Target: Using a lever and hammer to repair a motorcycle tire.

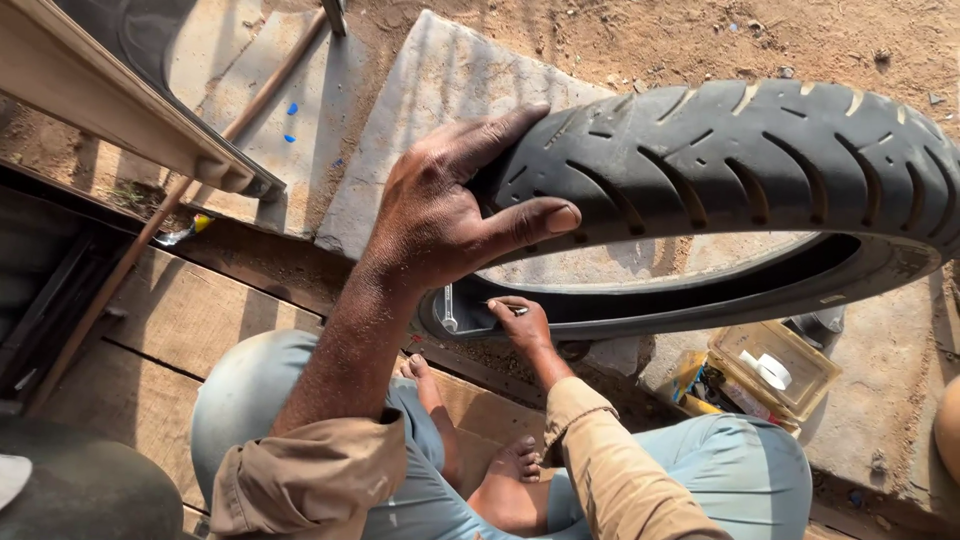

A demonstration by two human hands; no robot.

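A clear plastic box [775, 368] with a white roll inside sits on the grey concrete slab [430, 90] to the right, just under the tyre's lower edge, with yellow packets beside it. A long thin rod [180, 190] runs diagonally across the dirt and the wooden planks [190, 320] at left, next to a slanted wooden frame [110, 100]. The person sits with knees bent in pale blue trousers, bare feet [515, 465] tucked between them on the planks. The black motorcycle tyre [740, 170] stands upright on its edge in front of the knees, tread facing the camera, stretching off to the right. The left hand [450, 205] is spread wide over the tyre's left end, fingers across the tread and thumb pressed along the sidewall. The right hand [520, 320] reaches inside the tyre from below, pinched narrowly around a small metal tool [515, 310] held against the inner wall.
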